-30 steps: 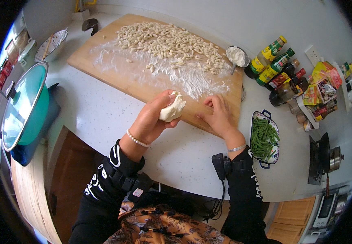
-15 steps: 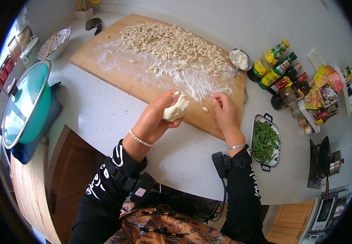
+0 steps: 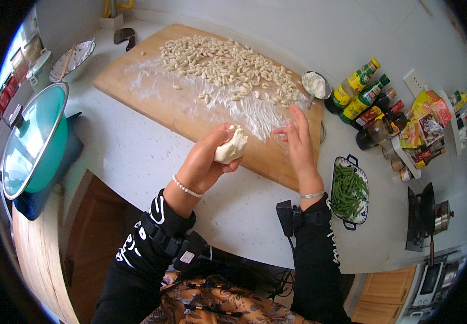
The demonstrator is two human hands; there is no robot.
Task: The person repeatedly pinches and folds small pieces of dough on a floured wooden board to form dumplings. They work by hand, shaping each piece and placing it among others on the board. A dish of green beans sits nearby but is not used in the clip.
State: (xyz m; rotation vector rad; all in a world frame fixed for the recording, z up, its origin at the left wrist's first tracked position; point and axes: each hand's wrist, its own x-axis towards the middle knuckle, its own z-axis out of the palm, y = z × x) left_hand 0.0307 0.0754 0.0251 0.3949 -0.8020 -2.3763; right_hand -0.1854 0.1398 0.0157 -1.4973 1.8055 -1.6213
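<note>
My left hand is wrapped around a pale lump of dough with a rough torn top, held above the near edge of a wooden board. To its right, my right hand is over the board's right part with its fingers stretched out. I see nothing held in it. White flour is smeared over the middle of the board. Behind that spreads a pile of small shaped dough pieces, with a few loose ones nearer. A metal scoop of flour rests at the board's right corner.
A long dish of cut green beans stands on the counter right of the board. Sauce bottles and seasoning packets line the right wall. At left are a teal pot with a glass lid and a bowl with chopsticks.
My right hand has gone from fingers curled together to fingers stretched out. The small dough piece near it on the board no longer shows. My left hand still holds the dough.
</note>
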